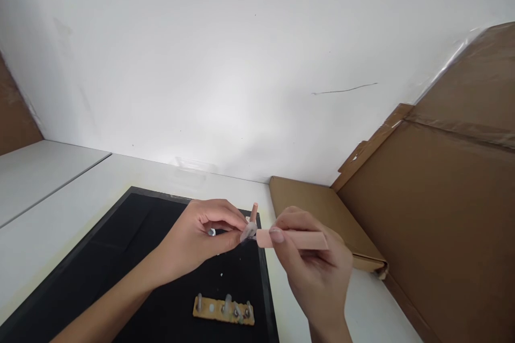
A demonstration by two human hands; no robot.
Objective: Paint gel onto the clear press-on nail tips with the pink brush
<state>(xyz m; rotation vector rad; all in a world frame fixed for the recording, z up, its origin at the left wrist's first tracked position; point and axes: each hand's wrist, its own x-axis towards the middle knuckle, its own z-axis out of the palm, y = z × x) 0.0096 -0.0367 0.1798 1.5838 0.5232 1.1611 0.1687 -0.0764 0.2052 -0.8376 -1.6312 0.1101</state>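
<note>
Between the thumb and fingers of my left hand [205, 230] is a small translucent piece that looks like a false nail [249, 231]. My right hand [311, 257] is closed around a pale pink, flat-sided tube [298, 239], held roughly level. The tube's left end is right by the false nail; a thin dark tip shows between them, and whether it touches is unclear. Just behind the fingertips rises a slim pink stick [254, 211], its lower end hidden. Below my hands lies a tan strip [217, 308] carrying several translucent nail-like pieces that stand up from it.
A black mat [132, 246] covers part of the white table [92, 182], with small white bits on it. A flat cardboard box [314, 203] lies behind my right hand. Cardboard panels [454, 193] stand at the right, and a white wall [225, 64] rises at the back.
</note>
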